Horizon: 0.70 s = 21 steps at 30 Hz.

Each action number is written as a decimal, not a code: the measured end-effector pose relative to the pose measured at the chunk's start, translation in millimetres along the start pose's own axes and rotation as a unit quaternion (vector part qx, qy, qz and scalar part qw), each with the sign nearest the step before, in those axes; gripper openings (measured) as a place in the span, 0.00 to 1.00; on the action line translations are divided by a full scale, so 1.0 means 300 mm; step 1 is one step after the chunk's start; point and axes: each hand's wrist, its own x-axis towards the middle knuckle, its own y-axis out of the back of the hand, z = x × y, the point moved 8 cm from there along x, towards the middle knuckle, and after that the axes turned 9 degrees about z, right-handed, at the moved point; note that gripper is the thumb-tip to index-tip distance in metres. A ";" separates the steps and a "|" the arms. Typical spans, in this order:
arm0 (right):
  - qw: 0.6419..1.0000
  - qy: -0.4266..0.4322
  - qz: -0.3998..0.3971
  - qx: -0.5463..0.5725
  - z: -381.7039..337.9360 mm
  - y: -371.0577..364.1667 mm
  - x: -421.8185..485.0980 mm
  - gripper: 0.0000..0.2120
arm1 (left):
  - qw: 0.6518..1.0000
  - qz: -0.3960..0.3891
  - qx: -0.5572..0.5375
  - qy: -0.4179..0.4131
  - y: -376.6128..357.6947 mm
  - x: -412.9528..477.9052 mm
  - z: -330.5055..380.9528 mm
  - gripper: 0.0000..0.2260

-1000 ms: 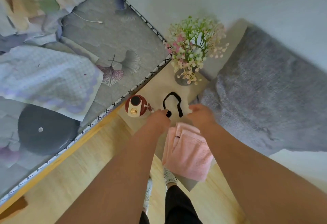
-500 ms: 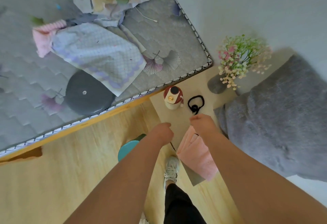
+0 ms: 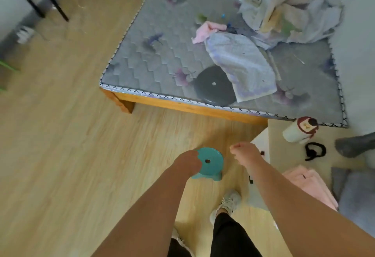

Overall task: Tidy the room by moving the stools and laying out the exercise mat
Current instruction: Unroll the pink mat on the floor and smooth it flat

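A small teal round stool (image 3: 212, 162) with a hole in its seat stands on the wooden floor in front of my feet. My left hand (image 3: 187, 164) is curled into a fist and overlaps the stool's left rim; whether it touches the stool I cannot tell. To the right of the stool, apart from it, my right hand (image 3: 244, 153) hovers with its fingers loosely curled and nothing in them. No exercise mat is recognisable in view.
A bed (image 3: 182, 104) with a grey mattress, a dark round disc (image 3: 213, 86) and crumpled bedding lies ahead. At right a low table (image 3: 284, 155) carries a bottle (image 3: 298, 131), a black band (image 3: 314, 151) and a pink towel (image 3: 312, 185). Black metal legs (image 3: 50, 1) stand at the far left.
My view has swung left from the low table toward the open floor. Both hands have left the pink towel and now hang over the teal stool.
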 end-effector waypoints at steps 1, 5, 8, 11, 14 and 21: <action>1.000 0.013 -0.016 0.001 -0.051 -0.069 -0.056 0.10 | 1.000 0.016 -0.015 0.015 0.032 -0.037 -0.094 0.21; 0.992 0.088 -0.078 -0.047 -0.289 -0.414 -0.298 0.06 | 0.988 0.083 -0.085 0.102 0.158 -0.228 -0.536 0.18; 0.980 0.140 -0.128 -0.062 -0.437 -0.667 -0.495 0.03 | 0.966 0.138 -0.137 0.169 0.235 -0.377 -0.831 0.17; 0.964 0.172 -0.183 -0.092 -0.526 -0.875 -0.663 0.07 | 0.932 0.182 -0.206 0.234 0.257 -0.510 -1.063 0.18; 0.939 0.219 -0.225 -0.143 -0.606 -1.075 -0.809 0.07 | 0.894 0.213 -0.265 0.293 0.241 -0.627 -1.270 0.18; 0.880 0.294 -0.284 -0.240 -0.795 -1.466 -1.004 0.04 | 0.824 0.248 -0.324 0.392 0.240 -0.770 -1.632 0.18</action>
